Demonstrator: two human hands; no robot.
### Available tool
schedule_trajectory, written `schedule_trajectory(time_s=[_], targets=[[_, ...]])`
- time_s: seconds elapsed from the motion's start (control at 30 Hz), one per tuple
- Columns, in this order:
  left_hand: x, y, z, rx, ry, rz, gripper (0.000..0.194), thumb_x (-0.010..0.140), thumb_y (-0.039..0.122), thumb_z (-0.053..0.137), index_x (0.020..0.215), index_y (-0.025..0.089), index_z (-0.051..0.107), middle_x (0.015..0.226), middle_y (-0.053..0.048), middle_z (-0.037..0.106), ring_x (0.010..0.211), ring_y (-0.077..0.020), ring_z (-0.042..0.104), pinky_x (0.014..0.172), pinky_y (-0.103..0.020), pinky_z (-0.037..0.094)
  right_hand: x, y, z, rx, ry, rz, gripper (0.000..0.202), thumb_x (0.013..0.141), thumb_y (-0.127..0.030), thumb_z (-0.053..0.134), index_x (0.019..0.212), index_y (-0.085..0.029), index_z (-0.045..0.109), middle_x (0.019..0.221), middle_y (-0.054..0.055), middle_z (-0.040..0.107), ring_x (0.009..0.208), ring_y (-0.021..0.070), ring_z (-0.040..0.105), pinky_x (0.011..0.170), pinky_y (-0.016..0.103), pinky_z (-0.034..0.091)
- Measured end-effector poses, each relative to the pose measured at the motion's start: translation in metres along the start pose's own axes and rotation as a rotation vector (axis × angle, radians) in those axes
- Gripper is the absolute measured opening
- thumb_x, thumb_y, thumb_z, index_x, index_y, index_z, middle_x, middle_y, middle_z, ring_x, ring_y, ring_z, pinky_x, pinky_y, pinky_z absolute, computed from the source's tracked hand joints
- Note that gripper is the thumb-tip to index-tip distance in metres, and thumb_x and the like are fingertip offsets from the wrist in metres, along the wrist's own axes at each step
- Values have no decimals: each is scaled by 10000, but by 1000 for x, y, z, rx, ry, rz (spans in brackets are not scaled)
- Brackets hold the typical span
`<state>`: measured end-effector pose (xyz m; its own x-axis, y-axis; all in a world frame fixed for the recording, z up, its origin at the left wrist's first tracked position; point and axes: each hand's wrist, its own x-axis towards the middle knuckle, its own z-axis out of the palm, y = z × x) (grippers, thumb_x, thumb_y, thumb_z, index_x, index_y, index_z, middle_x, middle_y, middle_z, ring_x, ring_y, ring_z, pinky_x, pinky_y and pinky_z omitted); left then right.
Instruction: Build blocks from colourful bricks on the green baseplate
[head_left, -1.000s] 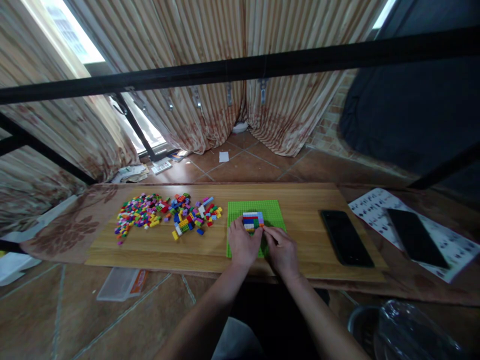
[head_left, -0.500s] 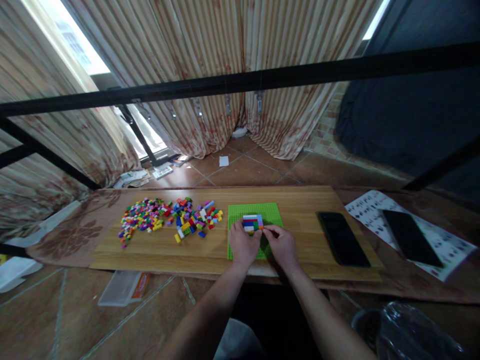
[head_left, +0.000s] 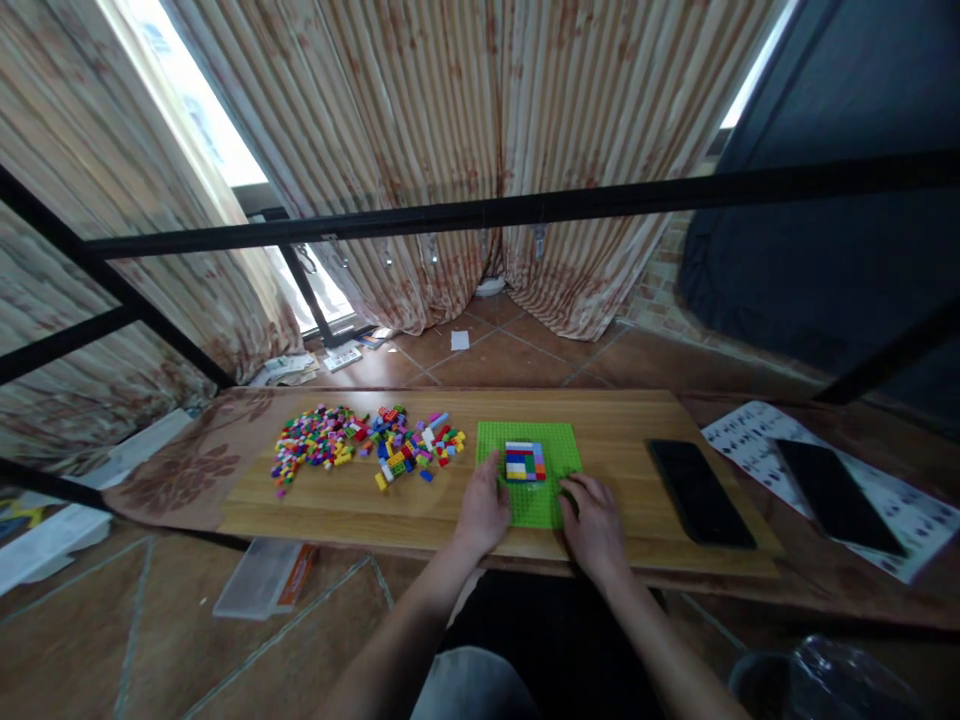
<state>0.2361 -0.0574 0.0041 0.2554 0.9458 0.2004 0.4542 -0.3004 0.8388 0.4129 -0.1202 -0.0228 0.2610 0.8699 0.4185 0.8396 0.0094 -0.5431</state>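
Observation:
A green studded baseplate (head_left: 559,436) lies on the wooden board. Fixed on it is a flat rectangle of toy building bricks (head_left: 525,462) in white, blue, red, green, yellow and orange. My left hand (head_left: 484,508) rests at the plate's left edge, fingers stretched beside the bricks, holding nothing. At the right edge of the plate, my right hand (head_left: 596,522) sits with loosely bent fingers and the thumb apart. No brick shows in it. Both hands are apart from the brick rectangle's top.
Two heaps of loose bricks, small ones (head_left: 311,440) and larger ones (head_left: 409,445), lie left on the wooden board (head_left: 337,515). A dark phone (head_left: 701,493) lies right, with another dark device (head_left: 836,495) on a printed sheet (head_left: 739,430). A black metal bar (head_left: 450,220) crosses beyond.
Both hands have drawn apart from the bricks to the plate's sides, uncovering the brick rectangle. The right hand's pinch has loosened. The camera view has shifted, moving the scene right and down.

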Motion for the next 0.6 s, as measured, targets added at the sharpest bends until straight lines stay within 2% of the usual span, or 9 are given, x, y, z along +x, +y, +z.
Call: schedule_trajectory(time_s=[0.1, 0.2, 0.27, 0.37, 0.47, 0.6], targets=[[-5, 2, 2, 54, -13, 54, 591, 696, 35, 535, 1266, 186, 498, 1221, -113, 600, 1131, -250, 555, 1023, -456, 417, -6, -2, -1, -34, -11, 3, 302, 867, -301, 426, 982, -184, 680, 1042, 124, 628, 992, 270, 553, 870, 444, 464], [-7, 3, 1, 28, -22, 48, 613, 691, 26, 541, 1275, 206, 493, 1221, -93, 604, 1149, -247, 542, 1030, -451, 413, 9, -15, -7, -61, -6, 10, 334, 892, -323, 389, 1032, -188, 661, 1033, 116, 642, 980, 262, 566, 881, 444, 456], [-9, 4, -2, -12, -30, 40, 624, 695, 6, 512, 1284, 211, 483, 1234, -88, 597, 1162, -238, 537, 1040, -448, 406, 27, -32, -7, -79, -8, -45, 369, 911, -342, 368, 1135, -191, 618, 1137, 119, 622, 1059, 269, 548, 928, 456, 427], [-13, 4, -9, -94, -31, 61, 578, 733, 6, 462, 1274, 206, 484, 1233, -92, 596, 1167, -218, 540, 1042, -437, 407, 54, -61, 5, -102, -124, -201, 453, 915, -388, 383, 1305, -186, 499, 1343, 126, 507, 1261, 289, 423, 1031, 483, 334], [-18, -6, -23, -156, 10, 59, 475, 782, 42, 436, 1222, 199, 521, 1180, -87, 622, 1112, -196, 574, 1011, -410, 440, 68, -78, 26, -151, -248, -245, 566, 917, -455, 371, 1387, -141, 396, 1446, 148, 390, 1363, 300, 288, 1084, 512, 246], [-29, -37, -56, -127, 184, -34, 370, 823, 134, 472, 1182, 180, 549, 1166, -105, 619, 1056, -205, 595, 958, -410, 474, 67, -74, 46, -233, -345, -236, 621, 911, -514, 356, 1398, -130, 381, 1454, 159, 377, 1376, 294, 267, 1105, 531, 184]])
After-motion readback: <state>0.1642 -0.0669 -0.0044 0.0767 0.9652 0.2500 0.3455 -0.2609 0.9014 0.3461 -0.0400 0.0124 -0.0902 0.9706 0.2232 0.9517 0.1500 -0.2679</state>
